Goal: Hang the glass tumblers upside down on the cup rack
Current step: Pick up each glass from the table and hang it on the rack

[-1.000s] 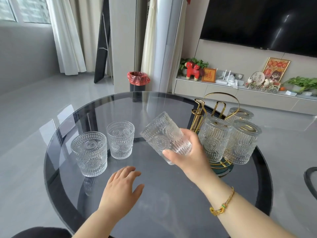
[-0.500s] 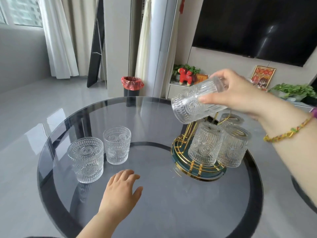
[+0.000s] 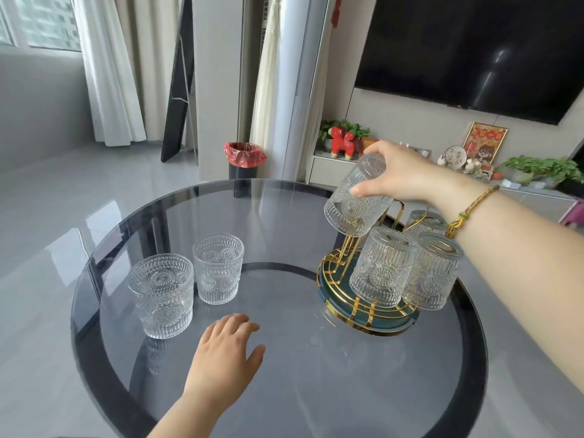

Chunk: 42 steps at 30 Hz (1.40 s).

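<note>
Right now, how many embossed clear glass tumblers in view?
6. Two upright on the round glass table, left and. Three inverted on the gold wire cup rack. One in the right hand. More may hide behind.

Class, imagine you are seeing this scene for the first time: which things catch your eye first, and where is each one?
First, the right hand holding an upturned glass tumbler over the gold cup rack on the right of the round glass table, where three tumblers already hang. Next, two upright tumblers stand at the left, and the left hand rests open near the front.
</note>
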Motion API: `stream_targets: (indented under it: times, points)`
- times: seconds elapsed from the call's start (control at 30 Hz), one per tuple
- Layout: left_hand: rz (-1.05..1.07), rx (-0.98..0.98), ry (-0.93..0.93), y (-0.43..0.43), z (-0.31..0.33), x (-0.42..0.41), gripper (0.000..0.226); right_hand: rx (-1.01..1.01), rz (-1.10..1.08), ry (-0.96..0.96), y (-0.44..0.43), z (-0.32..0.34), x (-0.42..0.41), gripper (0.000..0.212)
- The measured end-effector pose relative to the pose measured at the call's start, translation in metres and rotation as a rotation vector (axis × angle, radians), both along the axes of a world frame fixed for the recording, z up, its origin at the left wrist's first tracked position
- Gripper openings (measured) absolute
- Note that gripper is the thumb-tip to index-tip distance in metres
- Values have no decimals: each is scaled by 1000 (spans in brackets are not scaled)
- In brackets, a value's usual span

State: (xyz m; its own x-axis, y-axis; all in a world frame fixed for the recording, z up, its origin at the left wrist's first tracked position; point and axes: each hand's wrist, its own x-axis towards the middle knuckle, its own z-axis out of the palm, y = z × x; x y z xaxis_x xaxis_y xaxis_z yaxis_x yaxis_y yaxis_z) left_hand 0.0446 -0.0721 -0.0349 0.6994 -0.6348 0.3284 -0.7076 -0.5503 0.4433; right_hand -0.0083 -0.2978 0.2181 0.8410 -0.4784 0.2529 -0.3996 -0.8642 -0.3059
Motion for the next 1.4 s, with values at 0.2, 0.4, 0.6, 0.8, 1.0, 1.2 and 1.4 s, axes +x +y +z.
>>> stream_targets:
  times: [0.2, 0.4, 0.6, 0.8, 1.0, 1.2, 1.4]
  points:
    - [-20, 33, -65, 0, 5, 0, 33, 18, -22, 47, -3, -28, 11, 78]
    - [-26, 46, -147, 0, 6, 1, 40, 57, -55, 30, -5, -59, 15, 76]
    - [-13, 35, -160, -1, 5, 1, 41, 66, -60, 68, -8, -72, 17, 76]
    - [1, 11, -186, -2, 1, 2, 42, 75, -32, 134, -10, -72, 21, 76]
    - [18, -8, -237, -3, -2, 3, 42, 76, -31, 141, -12, -72, 22, 75]
    - [25, -16, -255, -3, -3, 4, 41, 52, -50, 176, -13, -73, 22, 76]
    - [-1, -25, -177, 3, 2, 1, 41, -71, -78, 175, -9, -66, 16, 72]
